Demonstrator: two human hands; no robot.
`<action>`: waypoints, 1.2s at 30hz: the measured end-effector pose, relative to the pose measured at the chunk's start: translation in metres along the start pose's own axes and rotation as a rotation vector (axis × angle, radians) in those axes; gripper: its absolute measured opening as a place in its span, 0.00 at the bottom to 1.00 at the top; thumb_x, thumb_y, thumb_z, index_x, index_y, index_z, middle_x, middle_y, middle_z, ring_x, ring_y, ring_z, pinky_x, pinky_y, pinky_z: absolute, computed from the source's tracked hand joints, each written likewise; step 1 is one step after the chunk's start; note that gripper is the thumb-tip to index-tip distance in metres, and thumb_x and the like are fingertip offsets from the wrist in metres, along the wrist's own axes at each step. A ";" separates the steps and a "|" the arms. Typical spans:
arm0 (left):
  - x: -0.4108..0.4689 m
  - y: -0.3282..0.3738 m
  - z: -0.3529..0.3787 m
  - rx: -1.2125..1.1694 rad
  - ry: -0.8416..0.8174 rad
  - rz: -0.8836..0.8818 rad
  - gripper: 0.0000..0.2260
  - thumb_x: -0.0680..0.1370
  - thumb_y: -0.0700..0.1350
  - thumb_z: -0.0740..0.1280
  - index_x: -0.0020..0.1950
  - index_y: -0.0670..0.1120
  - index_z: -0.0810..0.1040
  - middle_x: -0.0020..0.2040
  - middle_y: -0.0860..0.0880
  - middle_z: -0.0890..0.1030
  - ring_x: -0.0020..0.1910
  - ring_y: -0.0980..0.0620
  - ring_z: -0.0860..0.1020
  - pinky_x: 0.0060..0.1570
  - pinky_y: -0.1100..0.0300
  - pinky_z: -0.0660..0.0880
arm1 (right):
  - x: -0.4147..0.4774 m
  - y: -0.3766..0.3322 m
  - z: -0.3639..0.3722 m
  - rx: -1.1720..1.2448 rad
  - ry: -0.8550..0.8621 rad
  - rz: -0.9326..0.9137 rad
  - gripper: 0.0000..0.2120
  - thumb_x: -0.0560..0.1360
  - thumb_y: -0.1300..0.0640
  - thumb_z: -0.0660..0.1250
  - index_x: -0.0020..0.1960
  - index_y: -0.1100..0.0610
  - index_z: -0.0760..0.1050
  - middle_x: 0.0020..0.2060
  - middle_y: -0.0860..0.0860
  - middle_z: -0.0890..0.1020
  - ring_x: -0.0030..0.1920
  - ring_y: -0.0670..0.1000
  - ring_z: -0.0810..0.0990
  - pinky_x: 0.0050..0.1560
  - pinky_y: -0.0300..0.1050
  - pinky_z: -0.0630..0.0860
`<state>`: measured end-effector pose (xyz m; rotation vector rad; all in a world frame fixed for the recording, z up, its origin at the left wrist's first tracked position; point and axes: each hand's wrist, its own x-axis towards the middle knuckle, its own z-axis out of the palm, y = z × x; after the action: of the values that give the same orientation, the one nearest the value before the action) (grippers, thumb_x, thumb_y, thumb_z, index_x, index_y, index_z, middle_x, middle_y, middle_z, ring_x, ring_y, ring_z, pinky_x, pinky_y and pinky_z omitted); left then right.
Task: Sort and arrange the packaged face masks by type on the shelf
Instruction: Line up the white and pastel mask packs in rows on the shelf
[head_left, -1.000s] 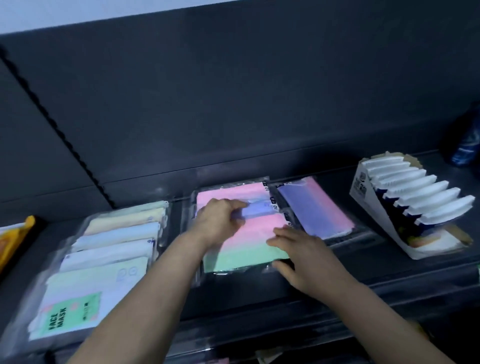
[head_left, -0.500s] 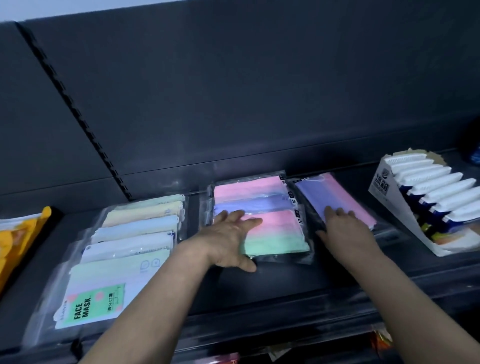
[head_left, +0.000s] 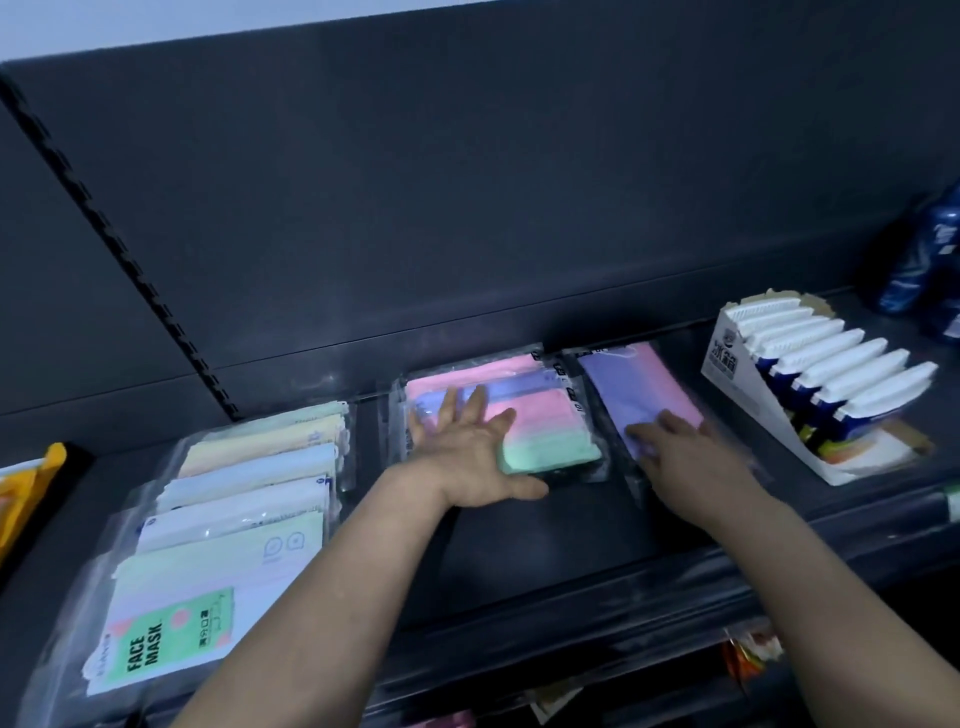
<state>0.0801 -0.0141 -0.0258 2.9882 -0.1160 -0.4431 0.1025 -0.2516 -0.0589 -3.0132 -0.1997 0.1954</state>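
I see left hand flat, fingers splayed, pressing the rainbow mask pack mid-shelf. Right hand flat on the purple-pink mask pack beside it, fingers loosely together, gripping nothing.

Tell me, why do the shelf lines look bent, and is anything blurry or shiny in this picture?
Head view: the wide lens bows the shelf edges and back panel seams. The light is dim and bluish. The right hand and purple pack are smeared by motion; the left hand is sharper. Pale glare streaks the plastic of the left packs.
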 end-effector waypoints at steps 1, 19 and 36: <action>0.002 0.010 0.000 -0.026 0.088 0.043 0.40 0.71 0.69 0.65 0.79 0.56 0.54 0.80 0.51 0.45 0.79 0.47 0.41 0.73 0.39 0.44 | -0.008 0.002 0.002 -0.028 0.011 0.013 0.19 0.79 0.45 0.52 0.69 0.43 0.63 0.68 0.52 0.67 0.63 0.63 0.67 0.59 0.54 0.69; 0.045 0.154 0.001 -0.988 -0.067 -0.049 0.04 0.74 0.40 0.71 0.46 0.45 0.77 0.33 0.51 0.74 0.25 0.57 0.72 0.23 0.66 0.64 | -0.050 0.058 0.016 0.112 0.393 0.127 0.13 0.75 0.55 0.60 0.55 0.54 0.78 0.53 0.57 0.80 0.48 0.64 0.77 0.46 0.54 0.74; 0.018 -0.024 -0.018 -0.437 -0.009 0.006 0.23 0.71 0.39 0.75 0.64 0.51 0.78 0.39 0.54 0.76 0.40 0.56 0.75 0.45 0.67 0.71 | -0.030 -0.051 0.020 0.123 0.197 -0.636 0.26 0.63 0.39 0.71 0.59 0.44 0.76 0.63 0.48 0.77 0.64 0.51 0.74 0.59 0.49 0.69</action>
<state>0.1043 0.0102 -0.0165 2.5572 -0.0238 -0.4177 0.0642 -0.2032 -0.0683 -2.6565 -1.0480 -0.1421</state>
